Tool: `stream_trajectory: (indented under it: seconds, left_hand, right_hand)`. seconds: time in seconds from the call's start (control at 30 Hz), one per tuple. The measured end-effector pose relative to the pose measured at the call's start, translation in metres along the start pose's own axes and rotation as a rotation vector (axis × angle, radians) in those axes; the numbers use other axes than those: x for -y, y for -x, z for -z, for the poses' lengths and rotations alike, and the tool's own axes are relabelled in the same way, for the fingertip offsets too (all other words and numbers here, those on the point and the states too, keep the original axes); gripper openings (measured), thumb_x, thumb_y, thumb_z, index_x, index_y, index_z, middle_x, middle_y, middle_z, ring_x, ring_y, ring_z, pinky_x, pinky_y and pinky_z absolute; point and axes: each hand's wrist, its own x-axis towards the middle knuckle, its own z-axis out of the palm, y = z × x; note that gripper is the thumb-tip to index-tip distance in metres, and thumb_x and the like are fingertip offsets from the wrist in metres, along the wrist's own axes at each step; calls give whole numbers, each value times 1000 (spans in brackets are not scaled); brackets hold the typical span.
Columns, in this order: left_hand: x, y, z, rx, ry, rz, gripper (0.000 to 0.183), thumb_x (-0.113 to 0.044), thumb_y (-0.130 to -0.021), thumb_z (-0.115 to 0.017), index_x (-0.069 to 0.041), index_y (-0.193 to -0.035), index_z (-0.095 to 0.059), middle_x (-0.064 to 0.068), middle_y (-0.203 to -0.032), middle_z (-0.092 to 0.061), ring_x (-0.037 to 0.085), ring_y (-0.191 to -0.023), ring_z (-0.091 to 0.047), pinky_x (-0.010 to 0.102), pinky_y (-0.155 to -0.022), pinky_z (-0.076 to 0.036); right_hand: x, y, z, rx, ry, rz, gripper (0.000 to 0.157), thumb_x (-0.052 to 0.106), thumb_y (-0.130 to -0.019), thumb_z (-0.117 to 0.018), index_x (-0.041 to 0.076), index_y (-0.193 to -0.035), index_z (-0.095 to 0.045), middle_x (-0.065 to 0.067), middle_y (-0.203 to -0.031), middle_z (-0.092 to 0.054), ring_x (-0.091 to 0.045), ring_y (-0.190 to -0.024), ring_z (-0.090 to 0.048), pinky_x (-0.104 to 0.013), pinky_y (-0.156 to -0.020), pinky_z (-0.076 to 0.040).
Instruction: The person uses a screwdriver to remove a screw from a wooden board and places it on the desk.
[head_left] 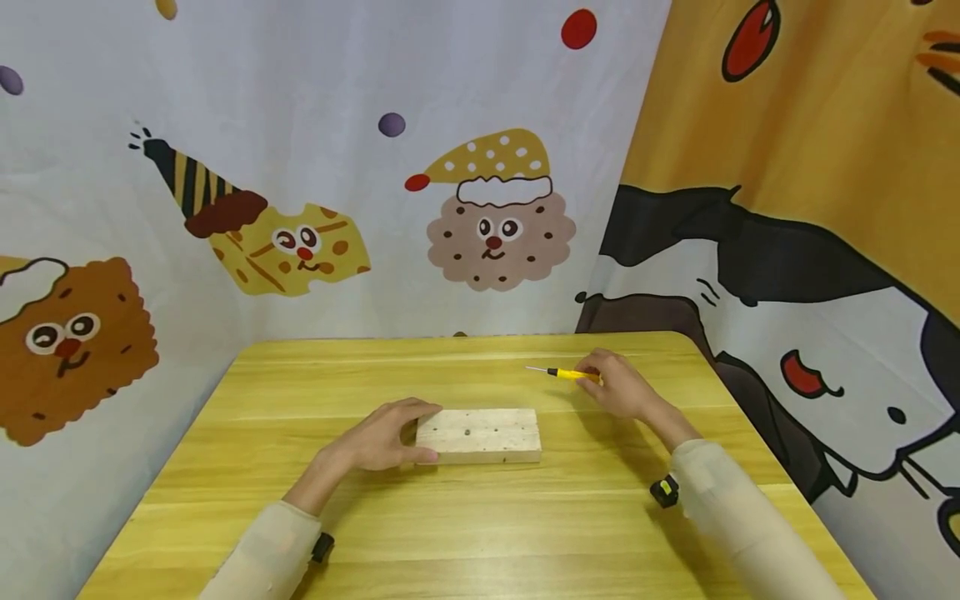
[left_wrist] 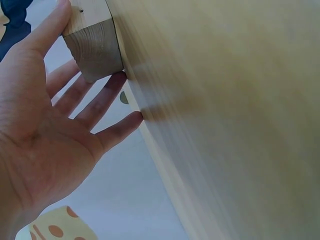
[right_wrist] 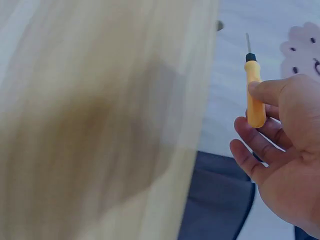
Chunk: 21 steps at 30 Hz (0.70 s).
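Observation:
A pale wooden block (head_left: 480, 442) lies flat near the middle of the table, with several small dark holes or screw heads in its top. My left hand (head_left: 382, 435) holds its left end, thumb at the near side and fingers at the far side. The left wrist view shows the block's grained end (left_wrist: 97, 50) between thumb and fingers. Raised off the table to the right of the block, my right hand (head_left: 619, 385) pinches a small yellow screwdriver (right_wrist: 255, 97) by the handle. Its thin metal shaft (head_left: 536, 368) points left, above and beyond the block.
The yellow wood-grain table (head_left: 465, 533) has rounded far corners. Behind it hangs a white curtain (head_left: 480, 67) with cartoon prints, and an orange printed part (head_left: 825, 150) is at the right. Dark wrist devices (head_left: 322, 547) hang at both sleeves.

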Motion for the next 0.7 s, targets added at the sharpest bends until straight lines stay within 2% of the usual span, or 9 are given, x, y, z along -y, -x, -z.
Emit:
stream_trajectory:
  seconds: [0.2,0.4,0.57,0.7]
  left_hand:
    - [-1,-1,2,9,-5,10,82,-48,-102,-85,-9,-168,-54,17,-169,-57,42,-157,-55,66,-128,-48]
    - [0,0,2,6,-12,8,83,-49,-102,-85,-8,-168,-53,18,-169,-57,43,-156,-56,67,-128,-48]
    - [0,1,1,3,-11,6,83,-49,-102,-85,-8,-168,-54,17,-168,-58,43,-156,-57,67,-128,-49]
    - [1,0,2,-4,-19,0,83,-49,-102,-85,-8,-167,-54,18,-167,-59,43,-155,-58,67,-127,-49]
  right_hand:
    - [21,-3,10,-47,-41,76,11,11,-107,-78,5,-116,-82,-6,-104,-73,-16,-89,-62,-36,-80,-57]
    - [45,-6,7,-35,-138,146,9,13,-108,-78,10,-116,-79,-2,-105,-73,-10,-89,-59,-35,-79,-61]
    - [65,-5,-2,-12,-235,158,6,15,-108,-79,13,-114,-78,2,-104,-75,-9,-88,-63,-27,-78,-60]
    - [81,-5,-7,-12,-293,155,6,18,-107,-80,17,-113,-79,4,-106,-79,-6,-92,-68,-26,-79,-61]
